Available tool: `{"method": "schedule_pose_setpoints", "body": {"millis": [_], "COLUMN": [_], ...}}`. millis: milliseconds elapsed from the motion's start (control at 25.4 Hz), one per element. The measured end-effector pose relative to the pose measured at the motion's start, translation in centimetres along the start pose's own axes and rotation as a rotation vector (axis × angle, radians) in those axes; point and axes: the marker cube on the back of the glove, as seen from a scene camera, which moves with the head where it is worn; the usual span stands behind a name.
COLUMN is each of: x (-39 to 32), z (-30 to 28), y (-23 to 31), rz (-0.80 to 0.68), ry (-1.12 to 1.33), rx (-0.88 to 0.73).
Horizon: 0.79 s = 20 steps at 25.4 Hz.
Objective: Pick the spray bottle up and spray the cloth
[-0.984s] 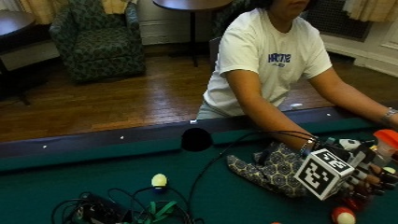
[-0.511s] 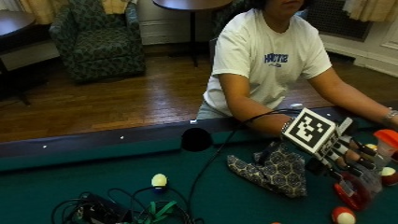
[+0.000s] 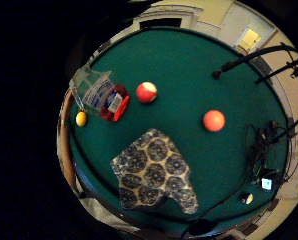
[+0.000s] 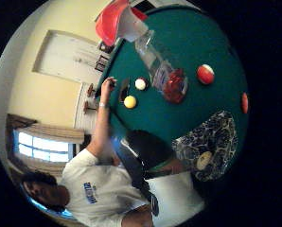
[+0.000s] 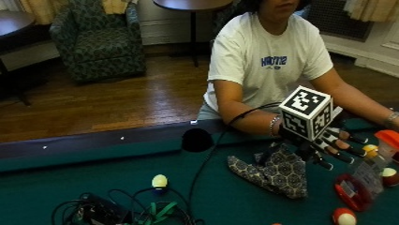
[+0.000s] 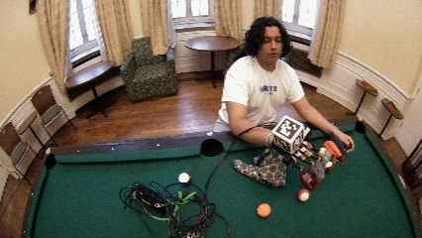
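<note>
A: Where's the clear plastic spray bottle with orange-red trigger head (image 5: 374, 171)?

B: I log one, upright on the green felt desk (image 5: 93, 183), just beyond my gloved right hand (image 5: 327, 145)'s spread fingers (image 5: 340, 146), apart. One patterned dark cloth (image 5: 274, 171) beneath.

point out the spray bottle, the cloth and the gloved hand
spray bottle (image 5: 369, 174): outside view, its clear body.
cloth (image 5: 277, 172): outside view, middle of the patterned fabric.
gloved hand (image 5: 330, 146): outside view, its straight fingers.

Open felt lies beyond the cloth (image 5: 274, 171); balls (image 5: 344, 217) crowd the spray bottle (image 5: 369, 174).
</note>
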Motion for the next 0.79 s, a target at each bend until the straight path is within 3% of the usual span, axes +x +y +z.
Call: {"method": "schedule_pose_setpoints", "body": {"millis": [236, 787], "x": [0.2, -0.8], "z": [-2.7, -3.3], "y": [0.9, 1.8], "rz": [0.004, -0.025], "ry": [0.09, 0.026], "rx": [0.102, 0.096]}}
